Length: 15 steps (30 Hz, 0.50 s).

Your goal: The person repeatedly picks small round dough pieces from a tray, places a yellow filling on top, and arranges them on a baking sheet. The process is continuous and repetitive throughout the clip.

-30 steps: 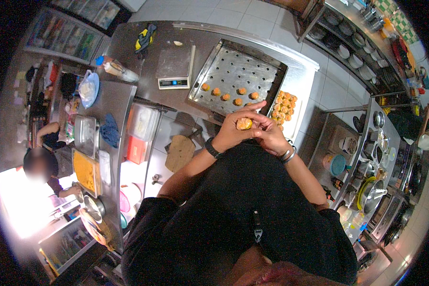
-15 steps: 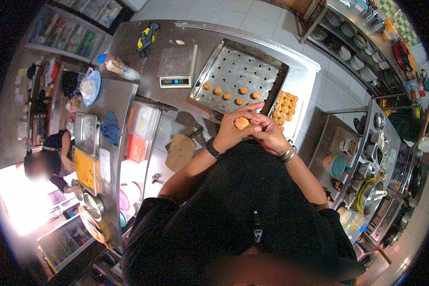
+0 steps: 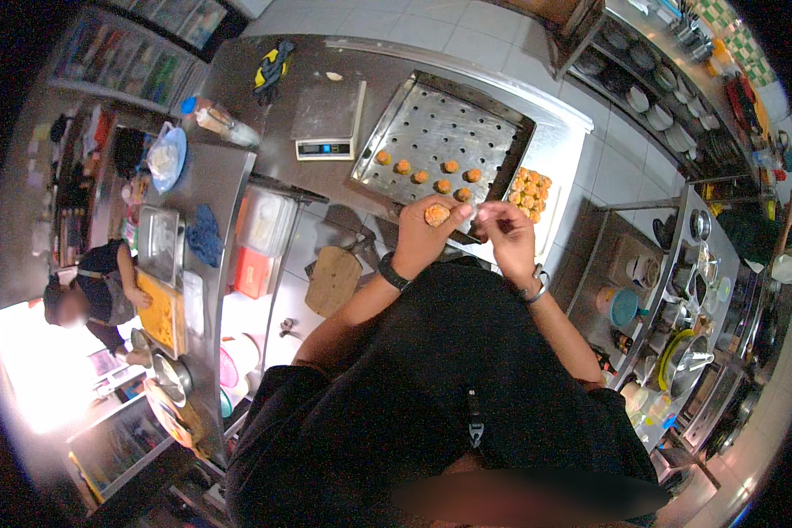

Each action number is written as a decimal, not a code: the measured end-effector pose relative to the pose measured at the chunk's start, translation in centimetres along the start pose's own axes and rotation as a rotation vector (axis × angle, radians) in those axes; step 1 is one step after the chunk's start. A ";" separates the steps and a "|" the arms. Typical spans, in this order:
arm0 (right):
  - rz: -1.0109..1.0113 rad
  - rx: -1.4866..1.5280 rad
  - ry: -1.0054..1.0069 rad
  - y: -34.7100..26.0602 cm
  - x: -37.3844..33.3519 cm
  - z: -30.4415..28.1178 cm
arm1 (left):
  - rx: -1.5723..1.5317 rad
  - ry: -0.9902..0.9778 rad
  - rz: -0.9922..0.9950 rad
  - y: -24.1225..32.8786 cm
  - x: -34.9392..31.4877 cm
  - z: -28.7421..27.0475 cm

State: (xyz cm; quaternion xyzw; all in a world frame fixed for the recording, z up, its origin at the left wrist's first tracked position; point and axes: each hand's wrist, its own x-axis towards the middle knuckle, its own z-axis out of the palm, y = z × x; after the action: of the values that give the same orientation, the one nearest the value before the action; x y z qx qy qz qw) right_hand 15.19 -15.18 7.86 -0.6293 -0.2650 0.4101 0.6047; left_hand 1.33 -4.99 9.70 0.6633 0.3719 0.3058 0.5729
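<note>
Hands have drawn slightly apart over the perforated tray (image 3: 431,132).
Left hand (image 3: 427,231) cups an orange ball (image 3: 436,214); right hand (image 3: 502,224) pinches something too small to identify.

Before you, on the tabletop (image 3: 387,198): perforated tray (image 3: 440,132) holding a row of dough balls (image 3: 429,172); scale (image 3: 327,119) left of the tray; cluster of filling balls (image 3: 530,191) right of it; your hands (image 3: 462,224) at the tray's near edge, the left hand (image 3: 427,231) holding one ball (image 3: 436,214).

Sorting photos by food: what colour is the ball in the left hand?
Orange ball, head view.
</note>
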 end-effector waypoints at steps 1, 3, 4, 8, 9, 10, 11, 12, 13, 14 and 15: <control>-0.056 0.022 0.029 -0.1 0.0 -0.4 | 0.018 0.003 0.003 -0.2 0.1 -0.1; -0.258 -0.014 0.016 -1.0 0.0 -0.4 | 0.051 0.010 0.007 -1.1 0.3 -0.1; -0.255 -0.040 -0.021 -1.2 0.0 -0.3 | 0.046 -0.029 0.031 -1.7 0.2 0.1; -0.171 -0.072 -0.118 -1.5 -0.2 0.4 | 0.057 -0.187 0.061 -3.5 -0.3 0.3; -0.133 -0.063 -0.132 -1.4 -0.1 0.5 | 0.067 -0.224 0.052 -3.5 -0.3 0.2; -0.073 -0.013 -0.139 -1.3 -0.1 0.5 | 0.057 -0.227 0.056 -3.5 -0.4 0.1; -0.012 0.036 -0.147 -1.1 -0.1 0.6 | 0.047 -0.230 0.061 -3.5 -0.4 0.2; 0.048 0.085 -0.153 -1.0 -0.2 0.5 | 0.037 -0.234 0.066 -3.4 -0.4 0.1; 0.102 0.162 -0.179 -1.0 -0.3 0.5 | 0.036 -0.253 0.061 -3.6 -0.5 0.1; 0.156 0.238 -0.205 -1.0 -0.4 0.5 | 0.035 -0.272 0.057 -3.9 -0.6 0.1; 0.211 0.316 -0.231 -1.0 -0.5 0.6 | 0.035 -0.289 0.051 -4.1 -0.7 0.0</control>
State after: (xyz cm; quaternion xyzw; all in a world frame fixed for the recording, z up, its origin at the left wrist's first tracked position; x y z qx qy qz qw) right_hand 14.58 -15.15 8.99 -0.4998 -0.1979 0.5768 0.6151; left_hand 0.34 -5.28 5.65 0.7196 0.2737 0.2149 0.6008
